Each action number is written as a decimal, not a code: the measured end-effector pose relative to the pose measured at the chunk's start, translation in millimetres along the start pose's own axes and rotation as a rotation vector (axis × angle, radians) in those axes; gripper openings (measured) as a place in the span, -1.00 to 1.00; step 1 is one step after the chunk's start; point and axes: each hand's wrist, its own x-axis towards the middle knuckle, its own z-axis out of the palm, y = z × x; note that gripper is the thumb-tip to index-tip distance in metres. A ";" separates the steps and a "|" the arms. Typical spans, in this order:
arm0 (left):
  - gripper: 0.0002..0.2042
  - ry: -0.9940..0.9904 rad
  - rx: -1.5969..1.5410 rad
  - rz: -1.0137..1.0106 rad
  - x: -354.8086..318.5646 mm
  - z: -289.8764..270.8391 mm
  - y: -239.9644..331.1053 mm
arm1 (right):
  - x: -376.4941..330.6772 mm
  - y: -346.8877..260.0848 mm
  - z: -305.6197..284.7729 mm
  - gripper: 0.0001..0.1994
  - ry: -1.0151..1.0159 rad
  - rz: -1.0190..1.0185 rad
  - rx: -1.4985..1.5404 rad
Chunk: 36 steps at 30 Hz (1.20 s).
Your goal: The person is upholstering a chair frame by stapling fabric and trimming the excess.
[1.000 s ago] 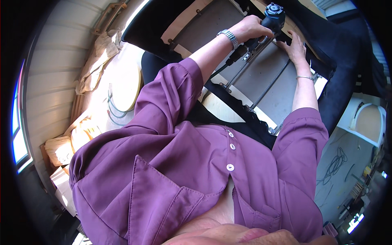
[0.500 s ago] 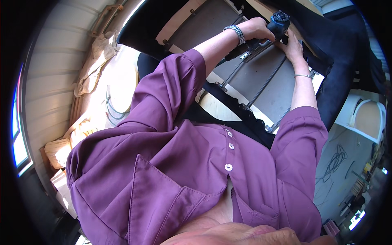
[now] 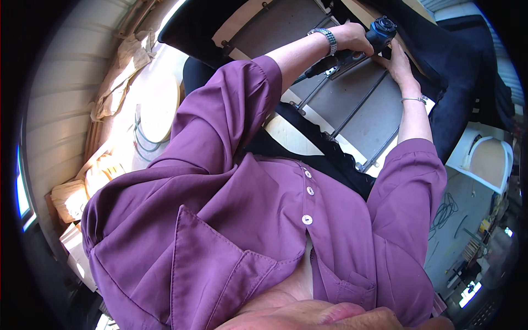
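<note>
My left hand (image 3: 355, 38), below a wristwatch (image 3: 328, 42), is closed round the body of a black staple gun (image 3: 381, 33). Its round head points away from me and its handle slants down to the left. Close beside it, my right hand (image 3: 400, 69) rests at the far wooden edge of an upholstery frame, thumb stretched toward the staple gun and fingers apart; the fingertips are partly hidden. Under both hands lies a grey panel (image 3: 346, 99) crossed by thin metal rods (image 3: 360, 104). Black fabric (image 3: 456, 71) drapes around the frame.
At the left stand a pale round-topped surface (image 3: 157, 110), a coiled hose (image 3: 142, 140) and crumpled brown wrapping (image 3: 124, 74) along a ribbed wall. To the right, a white-edged curved piece (image 3: 484, 157) sits above a grey floor (image 3: 456, 220) with coiled cable.
Both hands and the staple gun have shifted slightly to the right in view. The left hand stays on the staple gun; the right hand's thumb and fingers show more spread.
</note>
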 end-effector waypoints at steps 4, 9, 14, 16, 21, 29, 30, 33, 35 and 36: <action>-0.62 0.016 0.019 0.033 -1.7 4.9 4.6 | 16.1 22.4 -26.5 -0.20 -0.145 0.037 0.141; -0.62 0.017 0.006 0.055 -2.8 5.7 -4.5 | 18.7 51.3 -75.8 -0.55 -0.245 0.060 -0.002; -0.60 0.021 -0.082 0.021 -11.0 6.3 -13.1 | -1.2 62.3 -78.6 -0.57 -0.272 0.155 -0.114; -0.60 0.021 -0.113 0.031 -11.6 5.2 -11.5 | 2.6 66.9 -75.0 -0.52 -0.188 0.178 -0.113; -0.60 0.014 -0.089 -0.003 -10.3 8.3 -12.9 | 3.2 58.3 -72.0 -0.51 -0.314 0.266 -0.227; -0.61 0.016 -0.086 0.043 -10.1 13.0 -14.6 | -28.8 21.6 -85.5 -0.48 -0.321 0.109 -0.266; -0.60 0.025 -0.089 0.046 -10.0 12.9 -16.1 | -31.8 18.2 -89.0 -0.49 -0.298 0.062 -0.266; -0.58 0.028 -0.101 0.033 -10.3 14.1 -21.4 | -38.4 11.3 -96.0 -0.50 -0.276 0.011 -0.302; -0.66 0.066 -0.148 0.030 -10.5 15.4 -24.1 | -39.4 13.6 -101.3 -0.50 -0.261 0.036 -0.320; -0.65 0.069 -0.142 0.053 -10.5 15.9 -25.5 | -39.5 15.6 -102.8 -0.50 -0.263 0.038 -0.324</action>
